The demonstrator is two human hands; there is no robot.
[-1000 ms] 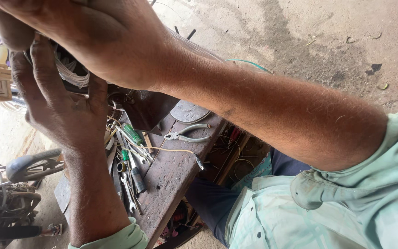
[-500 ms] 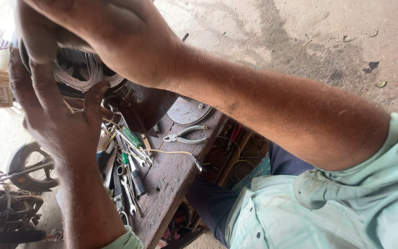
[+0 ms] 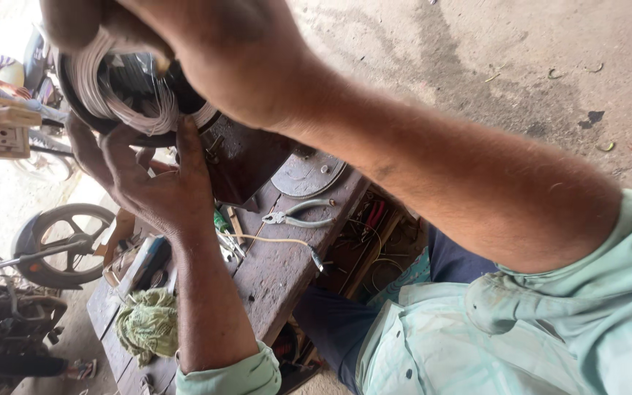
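1. The right hand (image 3: pixel 206 51) is clamped over the top of a round dark motor winding (image 3: pixel 129 91), its fingers curled down onto glossy pale wire coils.
2. The left hand (image 3: pixel 148 183) cups that winding from underneath, fingers spread and pressed against its dark rim.
3. The winding sits between the two hands, raised above a worn wooden bench (image 3: pixel 279 263) with a rough, stained grain.
4. Just below the left hand, grey-handled pliers (image 3: pixel 298 214) lie flat on the planks beside a thin cream cable (image 3: pixel 276 240).
5. Beside the left forearm lies a crumpled green rag (image 3: pixel 148 322), soft and frayed.
6. Further off from the left hand stands a dark spoked wheel (image 3: pixel 64 245).
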